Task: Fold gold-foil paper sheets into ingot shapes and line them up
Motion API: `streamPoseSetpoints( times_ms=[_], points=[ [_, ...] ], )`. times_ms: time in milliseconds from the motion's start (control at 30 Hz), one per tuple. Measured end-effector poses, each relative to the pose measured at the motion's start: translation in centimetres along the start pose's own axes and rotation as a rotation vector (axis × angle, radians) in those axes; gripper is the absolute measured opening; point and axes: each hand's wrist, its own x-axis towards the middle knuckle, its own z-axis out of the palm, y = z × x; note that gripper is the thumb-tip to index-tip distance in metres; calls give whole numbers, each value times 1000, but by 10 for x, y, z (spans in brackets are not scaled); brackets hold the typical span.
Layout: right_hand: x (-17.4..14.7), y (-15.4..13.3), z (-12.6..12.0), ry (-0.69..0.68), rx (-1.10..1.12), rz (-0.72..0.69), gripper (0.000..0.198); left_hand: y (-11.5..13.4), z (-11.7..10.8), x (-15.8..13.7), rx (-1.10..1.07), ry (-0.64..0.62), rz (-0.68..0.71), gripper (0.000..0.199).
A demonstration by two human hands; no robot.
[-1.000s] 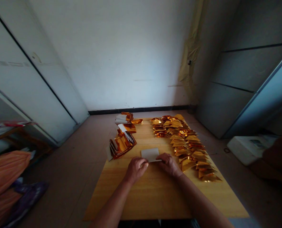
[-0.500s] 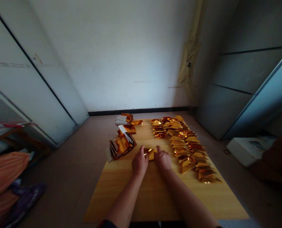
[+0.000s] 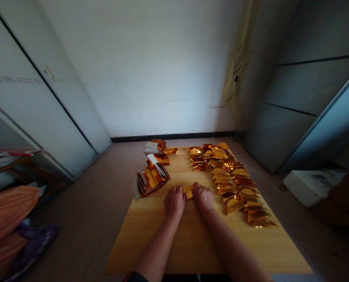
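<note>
A small sheet of gold foil paper (image 3: 187,191) lies at the middle of the wooden table (image 3: 189,243), between my two hands. My left hand (image 3: 175,200) is closed on its left end, fingers curled. At the right end, my right hand (image 3: 203,196) also grips the paper with bent fingers. The fingertips and the paper's ends are partly hidden. To the left sit loose stacks of bent gold foil sheets (image 3: 153,178) with white edges. Rows of folded gold foil pieces (image 3: 236,184) overlap one another along the table's right side.
Another small stack of foil sheets (image 3: 155,147) lies at the table's far left corner. A white box (image 3: 302,188) stands on the floor at right. Orange cloth (image 3: 11,213) and a purple bag (image 3: 41,244) are at lower left. Grey cabinets (image 3: 306,86) stand at right.
My left fingers have curled down over the paper's left end, and my right fingers have lowered too. Less of the foil paper shows, and it looks flatter. The view has shifted slightly.
</note>
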Motion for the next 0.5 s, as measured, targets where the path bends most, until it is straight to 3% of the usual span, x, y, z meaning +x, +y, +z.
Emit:
streamPoseSetpoints(
  times_ms=[500],
  points=[
    [11, -4, -5, -60, -22, 29, 17, 1, 1, 2, 44, -16, 3, 23]
  ],
)
